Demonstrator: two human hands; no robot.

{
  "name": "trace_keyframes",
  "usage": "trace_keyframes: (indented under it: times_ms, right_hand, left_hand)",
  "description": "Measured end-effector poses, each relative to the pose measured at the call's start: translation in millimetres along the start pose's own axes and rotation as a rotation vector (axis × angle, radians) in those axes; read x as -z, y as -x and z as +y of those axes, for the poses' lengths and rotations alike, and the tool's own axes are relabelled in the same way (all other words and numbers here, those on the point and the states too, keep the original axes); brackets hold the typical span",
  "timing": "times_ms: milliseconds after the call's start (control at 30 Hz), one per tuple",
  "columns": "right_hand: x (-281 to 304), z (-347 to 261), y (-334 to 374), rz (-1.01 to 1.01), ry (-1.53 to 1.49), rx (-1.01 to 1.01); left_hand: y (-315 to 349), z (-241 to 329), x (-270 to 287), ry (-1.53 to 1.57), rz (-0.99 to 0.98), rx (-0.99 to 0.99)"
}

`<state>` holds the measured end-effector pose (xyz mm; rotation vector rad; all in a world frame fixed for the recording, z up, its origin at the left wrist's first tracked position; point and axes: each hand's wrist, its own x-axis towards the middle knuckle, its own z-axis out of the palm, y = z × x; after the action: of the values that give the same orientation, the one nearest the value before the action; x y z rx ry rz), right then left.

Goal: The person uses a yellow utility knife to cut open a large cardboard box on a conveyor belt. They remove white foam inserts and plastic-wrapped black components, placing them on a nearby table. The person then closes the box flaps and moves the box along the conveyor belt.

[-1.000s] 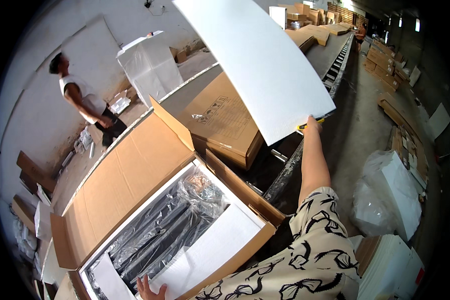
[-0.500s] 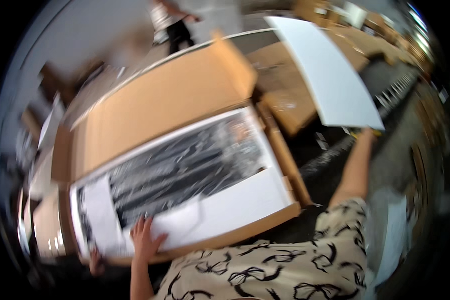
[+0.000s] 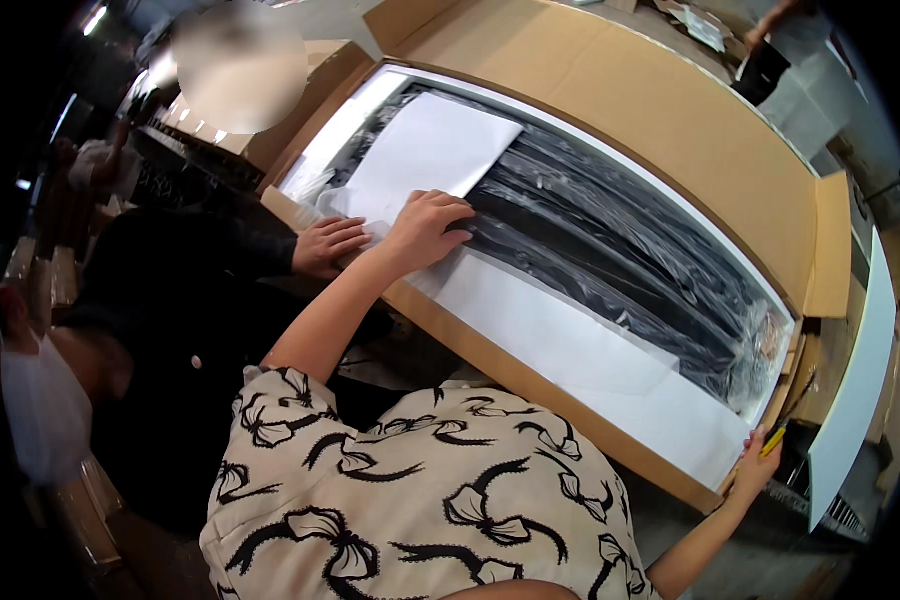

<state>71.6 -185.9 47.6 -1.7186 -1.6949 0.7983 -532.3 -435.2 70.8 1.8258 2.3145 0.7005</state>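
Observation:
A long cardboard carton [image 3: 570, 425] lies open before me, holding black lengths in clear plastic wrap [image 3: 610, 240]. A white sheet [image 3: 430, 145] covers their left part, and a white board [image 3: 570, 325] runs along the near side. Over the near left of the contents is my left hand [image 3: 425, 230], by the sheet's lower edge, fingers bent and thumb apart, with nothing visible between them. My right hand [image 3: 757, 462], at the carton's near right corner, is closed around a yellow-handled utility knife [image 3: 773, 442]. Another person's hand [image 3: 330, 245] rests on the carton's near left edge.
A person in dark clothes [image 3: 170, 330] is close on my left. The raised carton lid [image 3: 610, 70] stands along the far side. A white panel [image 3: 855, 390] leans at the right. More cartons [image 3: 340, 75] stand at the far left; another person [image 3: 765, 65] is at the far right.
My view has swung left. The right hand has come from the white panel's lower edge to the carton's right corner, still with the knife. My left hand's spread fingers have bent.

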Motion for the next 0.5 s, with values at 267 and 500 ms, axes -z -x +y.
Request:
trace_keyframes:
  times_ms: [267, 500]
  right_hand:
    - [-61, -77, 46, -0.106, 0.728, 0.423]
    - [-53, -75, 41, -0.104, 0.179, 0.238]
  left_hand:
    - [-14, -9, 4, -0.449, 0.242, 0.018]
    - [-23, 6, 70, -0.397, 0.216, 0.193]
